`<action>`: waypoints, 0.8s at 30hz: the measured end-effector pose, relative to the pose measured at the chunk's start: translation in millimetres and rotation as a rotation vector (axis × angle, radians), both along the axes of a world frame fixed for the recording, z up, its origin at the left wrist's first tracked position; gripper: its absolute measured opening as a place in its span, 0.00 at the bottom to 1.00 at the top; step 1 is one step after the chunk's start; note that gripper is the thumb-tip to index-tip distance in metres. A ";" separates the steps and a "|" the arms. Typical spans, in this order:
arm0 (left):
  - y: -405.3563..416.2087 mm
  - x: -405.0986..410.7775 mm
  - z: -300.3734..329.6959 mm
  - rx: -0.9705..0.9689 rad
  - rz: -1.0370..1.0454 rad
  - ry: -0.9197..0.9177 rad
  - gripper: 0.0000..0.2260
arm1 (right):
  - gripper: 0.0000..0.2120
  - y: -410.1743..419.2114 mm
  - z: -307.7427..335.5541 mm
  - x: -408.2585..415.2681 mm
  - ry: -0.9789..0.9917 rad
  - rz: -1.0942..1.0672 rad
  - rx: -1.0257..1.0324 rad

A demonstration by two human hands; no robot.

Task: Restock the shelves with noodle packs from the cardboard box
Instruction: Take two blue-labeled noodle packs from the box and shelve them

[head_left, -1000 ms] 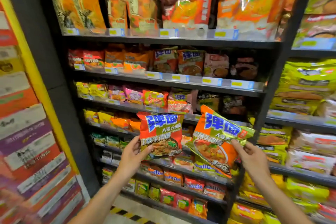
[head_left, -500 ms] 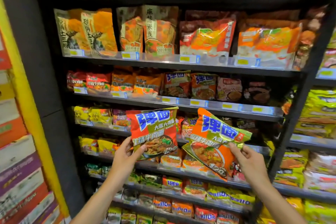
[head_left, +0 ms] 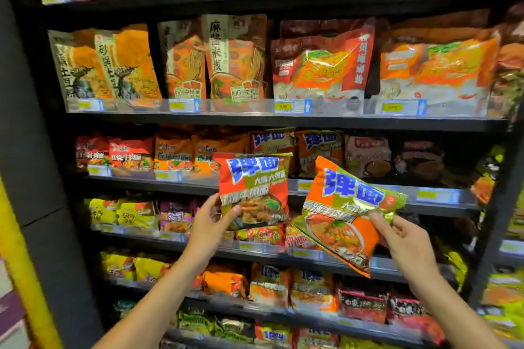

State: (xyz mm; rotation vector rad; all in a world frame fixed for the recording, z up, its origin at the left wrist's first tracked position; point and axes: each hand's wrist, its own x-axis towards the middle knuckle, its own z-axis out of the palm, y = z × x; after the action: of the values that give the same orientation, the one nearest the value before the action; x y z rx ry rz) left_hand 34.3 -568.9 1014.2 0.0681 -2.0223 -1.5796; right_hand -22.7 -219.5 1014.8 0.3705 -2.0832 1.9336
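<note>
My left hand [head_left: 211, 228] grips the lower left corner of a red and green noodle pack [head_left: 253, 188] with blue lettering, held upright in front of the shelves. My right hand [head_left: 405, 244] pinches the right edge of an orange and green noodle pack [head_left: 344, 217], tilted to the right. Both packs hang in front of the third shelf [head_left: 198, 183], just below two matching packs [head_left: 296, 147] that stand on it. The cardboard box is out of view.
Black shelving holds rows of noodle packs on several levels, with price tags along clear rails [head_left: 292, 106]. A black upright post [head_left: 499, 207] stands at the right, with another packed rack beyond it. A dark panel [head_left: 31, 150] and a yellow strip border the left.
Both hands have lifted their packs from the lower shelves up toward the third shelf. My view has tilted upward, so a higher shelf now shows.
</note>
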 end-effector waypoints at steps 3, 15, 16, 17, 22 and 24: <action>-7.3 -37.7 14.8 -0.070 -0.006 0.000 0.23 | 0.15 -0.7 8.0 -26.8 0.010 0.001 0.027; -22.2 -157.7 48.5 0.083 -0.061 0.011 0.15 | 0.30 -24.1 22.2 -55.1 -0.014 -0.147 0.064; -21.9 -165.6 52.2 0.061 -0.047 -0.001 0.16 | 0.33 -26.7 23.0 -55.2 -0.023 -0.166 0.071; -22.8 -174.2 55.0 0.035 -0.026 -0.016 0.17 | 0.35 -28.8 23.3 -56.9 -0.024 -0.178 0.082; -24.1 -210.9 61.8 -0.038 0.031 -0.132 0.25 | 0.43 -33.7 20.0 -55.1 0.004 -0.240 0.090; -20.6 -220.2 63.0 -0.139 0.092 -0.182 0.11 | 0.42 -33.2 19.3 -54.3 0.006 -0.227 0.066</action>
State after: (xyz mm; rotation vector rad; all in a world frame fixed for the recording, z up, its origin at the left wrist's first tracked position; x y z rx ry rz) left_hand -185.9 -589.5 1077.2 0.2569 -2.2295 -1.4157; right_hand -77.0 -252.7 1034.1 0.1459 -2.0884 1.7347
